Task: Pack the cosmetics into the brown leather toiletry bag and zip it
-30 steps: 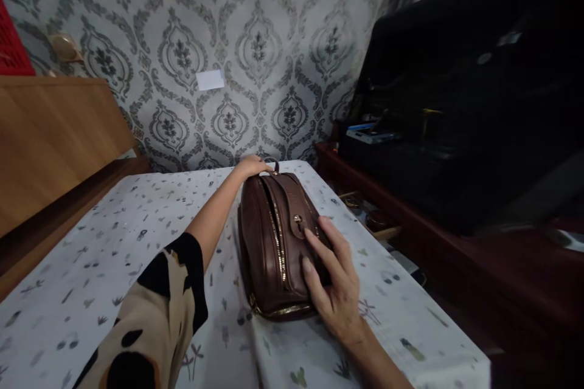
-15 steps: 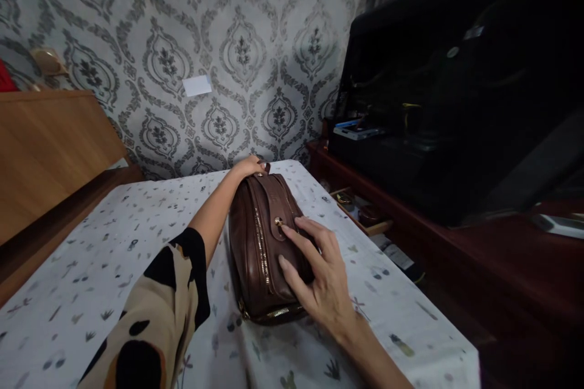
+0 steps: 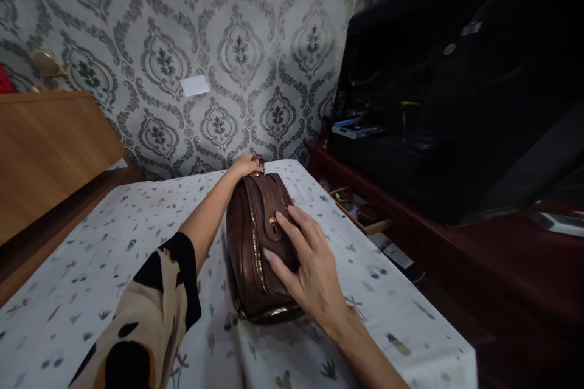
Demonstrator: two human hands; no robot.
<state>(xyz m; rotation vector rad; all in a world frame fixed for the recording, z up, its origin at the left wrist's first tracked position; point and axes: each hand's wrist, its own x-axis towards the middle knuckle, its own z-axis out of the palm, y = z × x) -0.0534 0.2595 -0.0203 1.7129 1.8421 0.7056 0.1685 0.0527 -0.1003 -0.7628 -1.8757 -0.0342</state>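
A brown leather bag with gold zips lies on the table, its far end toward the wall. At that far end my left hand is closed on the bag beside a small leather loop; part of its fingers is hidden. My right hand rests over the bag's right side with its fingers apart. Its index fingertip is close to the gold stud on the leather flap, and the thumb lies near the long zip.
A white patterned cloth covers the table. On the right stand a dark red cabinet and a large black screen, with an open drawer holding small items below. A wooden headboard is at the left, against a patterned wall.
My right hand has shifted up and left across the bag, its thumb now nearer the long zip. My left hand stays at the bag's far end.
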